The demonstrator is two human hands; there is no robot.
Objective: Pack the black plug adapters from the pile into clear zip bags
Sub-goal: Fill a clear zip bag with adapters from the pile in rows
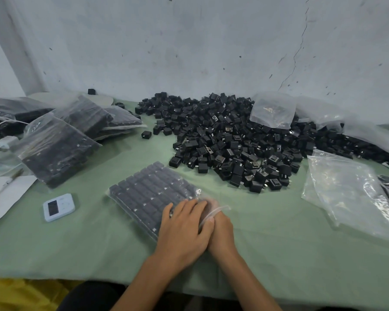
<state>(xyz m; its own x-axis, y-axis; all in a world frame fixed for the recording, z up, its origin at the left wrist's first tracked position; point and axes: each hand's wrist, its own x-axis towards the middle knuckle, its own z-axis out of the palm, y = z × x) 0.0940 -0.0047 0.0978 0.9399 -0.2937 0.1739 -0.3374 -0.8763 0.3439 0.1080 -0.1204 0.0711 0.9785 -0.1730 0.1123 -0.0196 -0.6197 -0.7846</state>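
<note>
The left hand (184,230) presses flat, grip apart, on a filled bag (148,194) on the counter (99,243). The right hand (222,232) is at the bag's mouth, its grip hidden, so I cannot tell. Packed bags (58,151) lie left; a large pile (229,140) is left to pack, with empty bags (346,194) waiting.

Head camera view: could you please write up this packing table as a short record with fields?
Surface: green table cover
Loose stock: pile of black plug adapters, far middle, against the wall
Bag in work: filled zip bag, adapters in rows, lying flat
Hands: left hand flat on the bag's near end; right hand at the bag's mouth, partly covered by the left, grip unclear
Packed: finished bags stacked at left
Spare: empty zip bags at right
Other: small white timer left of the bag in work
</note>
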